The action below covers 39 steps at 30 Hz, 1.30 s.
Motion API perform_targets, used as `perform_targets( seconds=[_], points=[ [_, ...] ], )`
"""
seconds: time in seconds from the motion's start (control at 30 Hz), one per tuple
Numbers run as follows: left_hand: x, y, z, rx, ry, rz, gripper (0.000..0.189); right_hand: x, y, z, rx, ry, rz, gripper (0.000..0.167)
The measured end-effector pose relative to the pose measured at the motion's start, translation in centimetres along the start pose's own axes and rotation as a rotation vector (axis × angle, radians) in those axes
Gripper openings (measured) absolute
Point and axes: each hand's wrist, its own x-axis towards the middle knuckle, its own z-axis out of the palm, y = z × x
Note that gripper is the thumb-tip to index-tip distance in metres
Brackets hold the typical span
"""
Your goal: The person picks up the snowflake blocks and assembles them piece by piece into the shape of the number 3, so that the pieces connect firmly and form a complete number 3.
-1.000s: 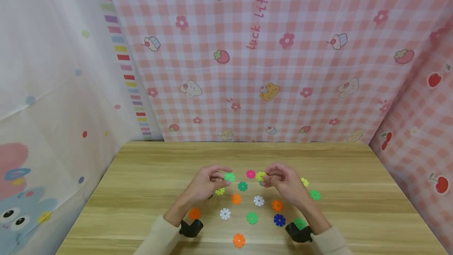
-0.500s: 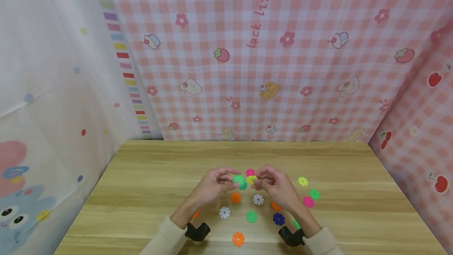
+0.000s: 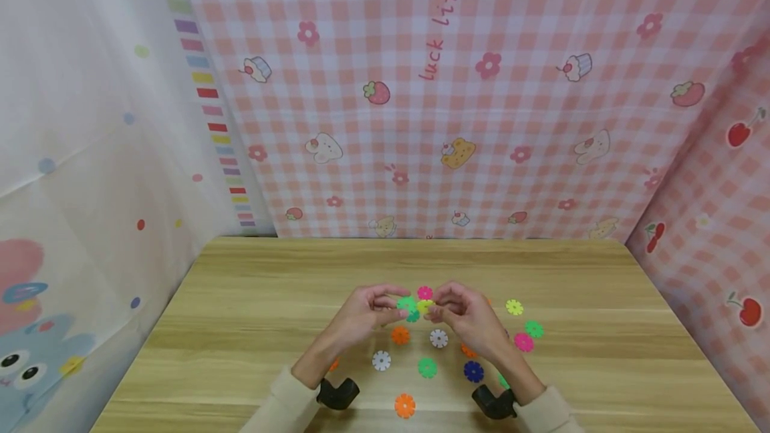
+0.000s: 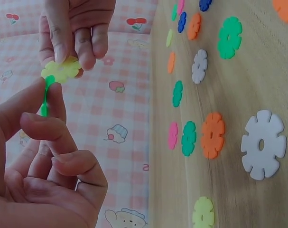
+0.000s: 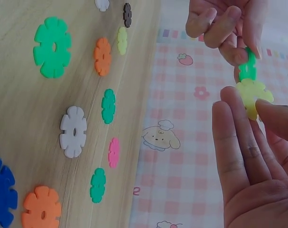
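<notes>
My left hand (image 3: 362,313) pinches a green notched disc (image 3: 406,305) between thumb and forefinger, above the wooden table. Facing it, my right hand (image 3: 466,316) pinches a yellow notched disc (image 3: 424,307) the same way. In the left wrist view the green disc (image 4: 46,95) stands edge-on, and its top meets the rim of the flatter yellow disc (image 4: 62,70). The right wrist view also has the two rims touching, the green disc (image 5: 248,66) above the yellow disc (image 5: 254,97). Whether their notches interlock I cannot tell.
Several loose notched discs lie on the table (image 3: 240,326), among them a white disc (image 3: 381,361), an orange disc (image 3: 405,406), a blue disc (image 3: 473,371) and a pink disc (image 3: 524,342). A pink checked cloth (image 3: 361,125) hangs behind the table.
Both hands have come together over the middle of the table, bringing the green and yellow discs from apart to touching. In the last half second they have barely moved.
</notes>
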Motion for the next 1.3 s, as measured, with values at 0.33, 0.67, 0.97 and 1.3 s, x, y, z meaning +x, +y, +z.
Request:
perform_targets(
  seconds=[0.33, 0.67, 0.97, 1.3],
  points=[
    [0.2, 0.1, 0.2, -0.014, 0.014, -0.002, 0.032, 0.0, -0.2, 0.2, -0.066, 0.032, -0.066, 0.013],
    [0.3, 0.4, 0.4, -0.058, 0.038, -0.010, 0.033, 0.0, 0.0, 0.4, -0.093, 0.056, -0.162, 0.012],
    [0.0, 0.2, 0.4, -0.058, 0.034, -0.001, 0.035, -0.3, 0.5, 0.8, -0.176, 0.078, -0.226, 0.019],
    [-0.1, 0.0, 0.7, -0.082, 0.048, -0.011, 0.035, -0.4, 1.1, 1.6, -0.151, 0.120, -0.295, 0.019]
  ],
)
